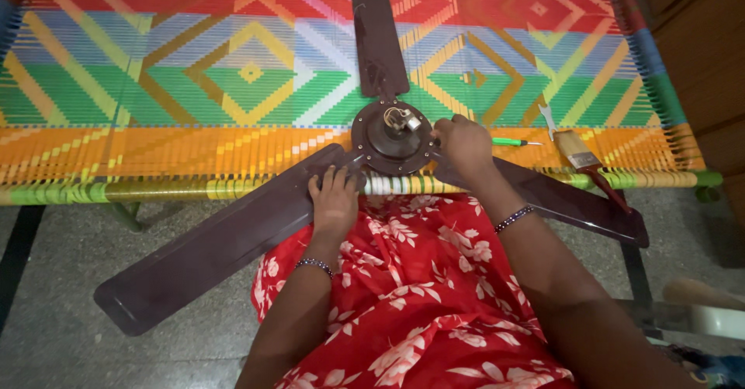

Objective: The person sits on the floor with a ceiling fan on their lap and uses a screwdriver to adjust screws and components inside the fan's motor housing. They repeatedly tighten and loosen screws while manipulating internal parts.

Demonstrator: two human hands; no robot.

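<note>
Lying across a woven cot point(155, 86) of bright striped and diamond-patterned cord, a dark brown ceiling fan point(392, 137), hub just ahead of both hands. Pressing flat with fingers spread on the near-left blade, the left hand point(335, 199). Curling closed against the hub's right edge, the right hand point(463, 144); contents impossible to tell. Resting just right of it, a green screwdriver point(508, 142) and a paintbrush point(583, 158). Showing below, grey speckled floor point(70, 280).

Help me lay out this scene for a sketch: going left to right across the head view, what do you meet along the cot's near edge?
Long dark brown fan blade → left hand → round brown fan motor hub → right hand → green-handled screwdriver → flat paintbrush with red handle.
</note>
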